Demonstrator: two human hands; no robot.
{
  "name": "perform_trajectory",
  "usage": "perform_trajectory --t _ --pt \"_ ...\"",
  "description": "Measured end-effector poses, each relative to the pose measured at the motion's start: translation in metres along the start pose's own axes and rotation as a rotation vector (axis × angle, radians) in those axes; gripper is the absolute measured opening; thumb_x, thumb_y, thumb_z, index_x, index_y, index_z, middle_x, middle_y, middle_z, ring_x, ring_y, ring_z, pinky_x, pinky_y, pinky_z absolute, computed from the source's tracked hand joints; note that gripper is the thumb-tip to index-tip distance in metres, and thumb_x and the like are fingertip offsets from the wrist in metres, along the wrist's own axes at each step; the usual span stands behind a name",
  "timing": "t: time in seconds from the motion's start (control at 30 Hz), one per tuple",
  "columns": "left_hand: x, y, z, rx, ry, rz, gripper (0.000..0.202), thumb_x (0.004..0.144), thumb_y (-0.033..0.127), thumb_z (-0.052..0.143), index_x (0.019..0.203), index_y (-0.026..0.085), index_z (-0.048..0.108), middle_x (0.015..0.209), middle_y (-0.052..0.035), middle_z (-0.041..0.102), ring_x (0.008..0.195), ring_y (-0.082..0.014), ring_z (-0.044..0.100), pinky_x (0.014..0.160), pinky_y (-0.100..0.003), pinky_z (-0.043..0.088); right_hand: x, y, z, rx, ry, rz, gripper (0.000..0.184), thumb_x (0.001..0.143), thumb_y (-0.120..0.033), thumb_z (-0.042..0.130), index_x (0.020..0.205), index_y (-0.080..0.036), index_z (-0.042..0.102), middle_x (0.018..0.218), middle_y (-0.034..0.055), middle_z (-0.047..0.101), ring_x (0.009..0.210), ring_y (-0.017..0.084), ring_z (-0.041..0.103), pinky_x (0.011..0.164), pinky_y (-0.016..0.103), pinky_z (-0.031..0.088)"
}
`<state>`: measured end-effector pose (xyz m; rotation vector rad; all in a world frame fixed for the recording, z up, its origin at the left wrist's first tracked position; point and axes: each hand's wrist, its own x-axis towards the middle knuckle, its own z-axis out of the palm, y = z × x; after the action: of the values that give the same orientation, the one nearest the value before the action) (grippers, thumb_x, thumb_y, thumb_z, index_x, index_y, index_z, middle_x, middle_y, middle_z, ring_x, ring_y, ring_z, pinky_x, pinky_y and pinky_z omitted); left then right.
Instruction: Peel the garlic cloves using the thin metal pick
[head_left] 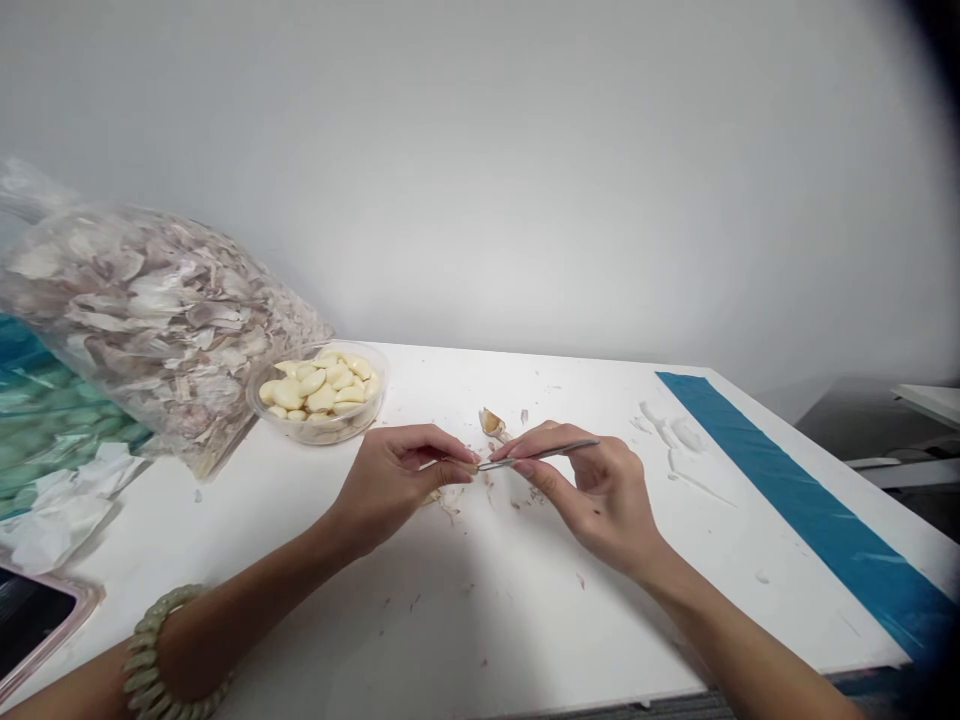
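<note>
My left hand (409, 475) is closed in a pinch on a small garlic clove (471, 467), mostly hidden by the fingertips. In my right hand (592, 490), thumb and fingers grip slim metal tweezers (559, 451), whose tips point left and meet the clove. Just beyond the fingertips, a piece of garlic with brownish skin (493, 424) lies on the white table (420, 620). Scraps of dry garlic skin are scattered under and around both hands. A round clear plastic tub (319, 430) of peeled garlic cloves (322, 388) stands behind my left hand.
A large clear bag of garlic skins (172, 310) leans at the back left. Beside it are a teal bag (52, 430), crumpled white tissue (71, 505) and a pink-edged phone or tablet (37, 620). Blue tape (795, 500) runs along the table's right side. A grey wall rises behind.
</note>
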<state>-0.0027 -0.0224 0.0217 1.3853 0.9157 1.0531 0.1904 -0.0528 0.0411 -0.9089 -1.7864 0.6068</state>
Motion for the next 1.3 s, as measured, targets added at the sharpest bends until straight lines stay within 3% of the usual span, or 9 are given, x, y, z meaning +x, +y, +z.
perform_trajectory --t 0.27,0.53,0.7,0.87,1.1,1.3 --pt "0.001 0.001 0.001 0.006 -0.017 -0.002 0.005 0.061 0.020 0.077 0.065 0.021 0.074 0.071 -0.0024 0.072 0.069 -0.0164 0.064 0.063 -0.026 0.052 0.002 -0.001 0.001 0.149 0.024 0.235 0.010 0.081 -0.027 0.062 0.078 -0.018 0.066 0.078 0.0050 0.069 0.068 0.016 0.065 0.060 0.030 0.054" --pt "0.002 0.002 0.003 -0.094 -0.055 -0.028 0.007 0.060 0.017 0.078 0.063 0.020 0.073 0.071 -0.0017 0.072 0.069 -0.0141 0.063 0.061 -0.023 0.050 0.003 0.006 0.003 0.411 0.048 0.342 0.015 0.079 -0.027 0.066 0.067 -0.020 0.060 0.062 -0.0031 0.059 0.064 0.012 0.062 0.073 0.032 0.051" --pt "0.003 0.003 0.004 -0.161 -0.098 -0.066 0.007 0.060 0.017 0.079 0.063 0.020 0.072 0.075 -0.0030 0.073 0.072 -0.0152 0.063 0.062 -0.024 0.049 0.004 0.003 0.004 0.476 0.036 0.428 0.013 0.079 -0.029 0.066 0.071 -0.022 0.060 0.053 -0.0059 0.053 0.062 0.012 0.059 0.079 0.034 0.049" --pt "0.004 0.003 0.002 -0.181 -0.109 -0.048 0.007 0.060 0.016 0.078 0.061 0.020 0.072 0.075 -0.0026 0.071 0.073 -0.0140 0.062 0.061 -0.022 0.048 0.004 0.004 0.004 0.475 0.063 0.409 0.017 0.079 -0.028 0.067 0.065 -0.021 0.060 0.059 -0.0039 0.054 0.070 0.013 0.061 0.077 0.032 0.049" --pt "0.004 0.002 0.000 -0.180 -0.188 -0.005 0.008 0.063 0.013 0.076 0.062 0.020 0.073 0.087 -0.0018 0.065 0.071 -0.0092 0.057 0.058 -0.019 0.046 0.002 0.007 0.005 0.457 0.104 0.380 0.013 0.079 -0.028 0.068 0.070 -0.020 0.062 0.066 -0.0018 0.057 0.061 0.010 0.053 0.061 0.028 0.045" --pt "0.002 0.000 0.000 -0.284 -0.250 -0.092 0.005 0.065 0.017 0.076 0.066 0.020 0.072 0.100 -0.0009 0.062 0.076 -0.0086 0.058 0.065 -0.020 0.046 0.002 0.009 0.005 0.428 0.139 0.315 0.011 0.079 -0.027 0.067 0.073 -0.019 0.062 0.061 -0.0035 0.054 0.056 0.008 0.047 0.055 0.025 0.039"
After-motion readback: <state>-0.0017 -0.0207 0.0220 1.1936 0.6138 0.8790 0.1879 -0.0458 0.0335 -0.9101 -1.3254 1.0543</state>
